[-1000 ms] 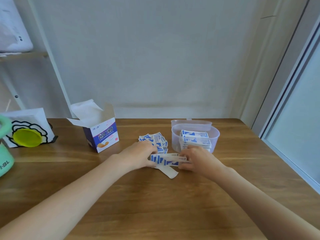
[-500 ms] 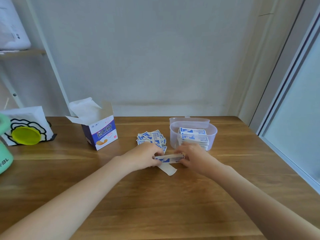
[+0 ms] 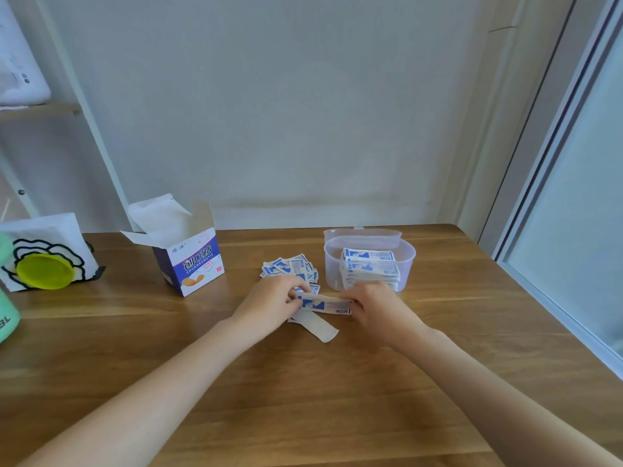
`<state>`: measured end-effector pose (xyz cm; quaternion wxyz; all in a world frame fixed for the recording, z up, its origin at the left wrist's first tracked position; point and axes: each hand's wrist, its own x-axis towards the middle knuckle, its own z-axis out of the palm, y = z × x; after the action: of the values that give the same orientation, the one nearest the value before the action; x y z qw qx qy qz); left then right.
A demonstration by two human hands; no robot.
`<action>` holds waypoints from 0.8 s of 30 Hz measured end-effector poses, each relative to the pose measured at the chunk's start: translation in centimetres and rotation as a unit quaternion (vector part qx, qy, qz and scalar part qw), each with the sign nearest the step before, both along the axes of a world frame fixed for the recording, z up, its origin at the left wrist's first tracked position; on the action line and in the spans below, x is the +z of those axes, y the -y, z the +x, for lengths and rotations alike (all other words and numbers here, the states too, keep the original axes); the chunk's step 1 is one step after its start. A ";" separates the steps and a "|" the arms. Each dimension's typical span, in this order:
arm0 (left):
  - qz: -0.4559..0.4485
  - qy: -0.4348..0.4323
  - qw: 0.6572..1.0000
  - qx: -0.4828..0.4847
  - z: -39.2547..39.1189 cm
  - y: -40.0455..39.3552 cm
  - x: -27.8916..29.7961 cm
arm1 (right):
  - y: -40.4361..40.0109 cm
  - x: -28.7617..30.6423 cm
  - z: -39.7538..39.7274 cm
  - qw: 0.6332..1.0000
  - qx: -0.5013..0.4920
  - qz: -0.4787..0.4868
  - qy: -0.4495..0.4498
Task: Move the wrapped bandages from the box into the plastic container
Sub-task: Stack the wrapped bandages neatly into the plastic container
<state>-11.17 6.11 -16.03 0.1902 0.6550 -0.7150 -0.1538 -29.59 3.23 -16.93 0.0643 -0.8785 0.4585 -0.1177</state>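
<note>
Small stack of wrapped bandages (image 3: 324, 304) held level between both hands, just in front of the container (image 3: 406, 261) and just off the table (image 3: 303, 399). Left hand (image 3: 269, 299) pinching the stack's left end, right hand (image 3: 374, 306) gripping its right end, fingers curled on it. Under the stack, touching the table: one plain strip (image 3: 320, 328). Left of the container: a loose pile (image 3: 290, 267) of wrapped bandages. Inside the container: more bandages (image 3: 369, 269), stacked flat. Further left of the container: the box (image 3: 190, 254), flaps open, upright. Far left of the container, at the table's edge: a white card (image 3: 40, 230) with a yellow-green disc (image 3: 45, 270).
</note>
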 end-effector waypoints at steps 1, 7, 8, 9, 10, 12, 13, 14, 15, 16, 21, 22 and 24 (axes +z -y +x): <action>-0.009 -0.025 1.000 0.013 0.0 0.3 0.5 | 0.0 0.5 -0.2 0.999 -0.005 0.014 0.046; -0.041 -0.316 0.940 0.119 -2.2 4.1 4.6 | 3.1 5.0 -1.3 0.949 -0.129 -0.001 0.287; -0.051 -0.324 0.936 0.129 -3.0 4.7 5.0 | 3.8 5.6 -1.6 0.944 -0.149 -0.010 0.294; -0.061 -0.307 0.940 0.134 -3.7 5.3 5.3 | 4.4 6.0 -2.0 0.942 -0.170 -0.013 0.290; -0.068 -0.275 0.950 0.135 -4.3 5.8 5.3 | 5.0 6.2 -2.3 0.942 -0.190 -0.009 0.278; -0.077 -0.185 0.973 0.118 -5.4 6.6 5.3 | 5.9 6.3 -3.0 0.944 -0.224 0.014 0.241; -0.080 -0.136 0.982 0.106 -5.8 6.9 5.2 | 6.2 6.2 -3.3 0.946 -0.236 0.027 0.220; -0.081 -0.091 0.988 0.094 -6.1 7.0 5.2 | 6.4 6.2 -3.5 0.947 -0.245 0.036 0.203; -0.079 -0.053 0.992 0.081 -6.4 7.1 5.2 | 6.5 6.0 -3.7 0.949 -0.251 0.043 0.188; -0.074 -0.019 0.995 0.066 -6.6 7.1 5.1 | 6.6 5.9 -3.9 0.951 -0.254 0.047 0.173; -0.048 0.121 0.991 0.026 -6.8 7.1 4.5 | 6.3 5.1 -4.1 0.958 -0.257 0.064 0.111; -0.049 0.130 0.990 0.023 -6.8 7.2 4.4 | 6.2 5.1 -4.1 0.959 -0.256 0.065 0.103; -0.057 0.141 0.988 0.019 -6.7 7.3 4.4 | 6.2 5.2 -4.2 0.960 -0.257 0.064 0.087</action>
<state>-17.87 -1.15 -11.63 0.1279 0.6715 -0.7298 -0.0154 -33.75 -2.95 -11.73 0.1274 -0.7113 0.6681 -0.1772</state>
